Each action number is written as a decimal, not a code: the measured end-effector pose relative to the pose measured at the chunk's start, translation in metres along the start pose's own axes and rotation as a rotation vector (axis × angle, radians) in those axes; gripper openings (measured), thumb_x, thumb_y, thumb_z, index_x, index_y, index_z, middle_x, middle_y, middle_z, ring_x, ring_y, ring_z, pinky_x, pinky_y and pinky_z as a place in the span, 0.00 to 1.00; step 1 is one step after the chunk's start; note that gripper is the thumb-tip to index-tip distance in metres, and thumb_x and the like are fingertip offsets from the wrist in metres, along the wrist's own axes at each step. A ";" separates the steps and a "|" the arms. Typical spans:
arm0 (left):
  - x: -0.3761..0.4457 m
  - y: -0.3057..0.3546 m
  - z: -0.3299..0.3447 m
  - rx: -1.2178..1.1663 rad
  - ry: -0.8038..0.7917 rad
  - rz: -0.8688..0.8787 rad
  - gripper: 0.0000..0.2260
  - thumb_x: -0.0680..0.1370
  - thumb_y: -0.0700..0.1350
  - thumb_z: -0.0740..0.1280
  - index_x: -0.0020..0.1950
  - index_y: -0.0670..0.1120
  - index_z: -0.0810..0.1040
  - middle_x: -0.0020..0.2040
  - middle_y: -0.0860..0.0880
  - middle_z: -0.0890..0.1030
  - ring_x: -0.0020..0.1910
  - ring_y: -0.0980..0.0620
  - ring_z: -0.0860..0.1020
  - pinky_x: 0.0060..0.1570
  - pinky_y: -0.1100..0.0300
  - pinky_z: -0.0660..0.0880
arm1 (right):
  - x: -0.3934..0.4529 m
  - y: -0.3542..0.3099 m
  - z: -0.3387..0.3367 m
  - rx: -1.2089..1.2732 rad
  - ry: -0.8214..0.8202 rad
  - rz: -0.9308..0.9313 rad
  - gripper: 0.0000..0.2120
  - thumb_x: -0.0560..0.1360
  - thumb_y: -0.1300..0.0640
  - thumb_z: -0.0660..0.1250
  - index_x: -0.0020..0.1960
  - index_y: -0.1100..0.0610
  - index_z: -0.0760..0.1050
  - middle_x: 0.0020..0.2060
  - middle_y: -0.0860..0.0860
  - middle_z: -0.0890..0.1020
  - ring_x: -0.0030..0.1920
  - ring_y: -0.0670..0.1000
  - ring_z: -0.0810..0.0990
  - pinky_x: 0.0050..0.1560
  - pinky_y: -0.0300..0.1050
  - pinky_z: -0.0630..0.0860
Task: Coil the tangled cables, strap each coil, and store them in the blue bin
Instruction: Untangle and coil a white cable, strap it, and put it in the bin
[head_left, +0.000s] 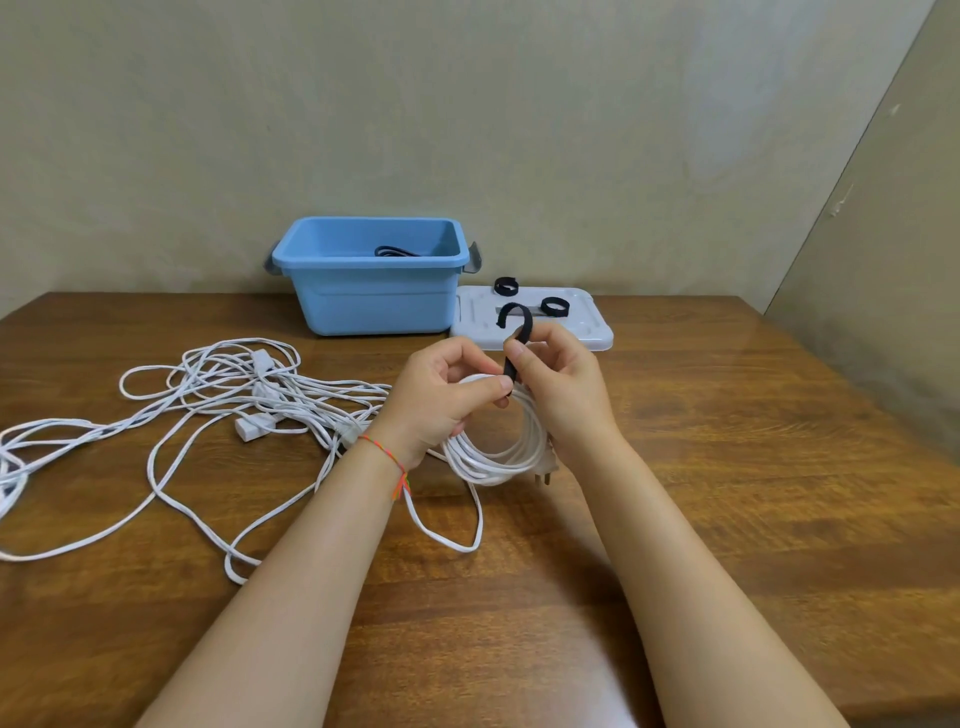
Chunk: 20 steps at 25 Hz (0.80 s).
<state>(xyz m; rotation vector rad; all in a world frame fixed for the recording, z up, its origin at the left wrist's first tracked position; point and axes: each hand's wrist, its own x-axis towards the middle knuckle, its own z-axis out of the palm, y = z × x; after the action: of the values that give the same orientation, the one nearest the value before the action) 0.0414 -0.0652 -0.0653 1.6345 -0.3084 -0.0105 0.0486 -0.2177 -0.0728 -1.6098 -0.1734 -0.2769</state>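
2 kinds of cable share the table (727, 467): at the left a loose tangle of white cable (208, 415) sprawls across the wood, light and floppy by the look of it, likely to snag on its own plugs if dragged by a single strand. Just right of it the left hand (441, 400) grips the top of a white coil (498, 452), thumb pressed over the bundle. The coil looks springy (it would probably fan open if released), so the strapped top seems the best place to hold. A soft black strap (519, 338) rises from the coil, pinched by the right hand (561, 384), its free end curling over. Both forearms reach forward, wrists raised. Behind stands the blue bin (374, 296) with a dark coil (395, 252) inside; 2 spare straps (555, 305) lie on the white lid (587, 338).
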 end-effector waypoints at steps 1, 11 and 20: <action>0.000 0.000 0.000 -0.011 -0.005 0.007 0.04 0.76 0.36 0.71 0.47 0.40 0.77 0.38 0.41 0.83 0.23 0.58 0.72 0.22 0.65 0.64 | 0.000 0.001 0.001 0.045 -0.008 0.053 0.03 0.79 0.56 0.68 0.52 0.54 0.80 0.39 0.57 0.82 0.40 0.51 0.80 0.45 0.52 0.78; 0.000 -0.005 0.004 0.236 -0.086 0.110 0.08 0.76 0.38 0.72 0.52 0.45 0.77 0.41 0.53 0.84 0.30 0.65 0.77 0.34 0.73 0.70 | 0.010 0.005 -0.020 0.317 -0.236 0.529 0.22 0.75 0.64 0.70 0.66 0.70 0.70 0.47 0.63 0.78 0.37 0.54 0.80 0.36 0.46 0.79; 0.006 -0.012 0.001 0.348 0.060 0.107 0.07 0.75 0.43 0.74 0.50 0.52 0.81 0.43 0.53 0.82 0.38 0.62 0.78 0.37 0.69 0.73 | 0.006 0.003 -0.009 -0.049 -0.161 0.424 0.19 0.80 0.50 0.65 0.52 0.67 0.82 0.36 0.58 0.79 0.35 0.53 0.75 0.39 0.47 0.72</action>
<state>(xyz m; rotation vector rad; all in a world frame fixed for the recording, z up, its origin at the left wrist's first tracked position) 0.0497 -0.0666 -0.0764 1.9562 -0.3666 0.1819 0.0544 -0.2274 -0.0733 -1.6738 0.0548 0.1765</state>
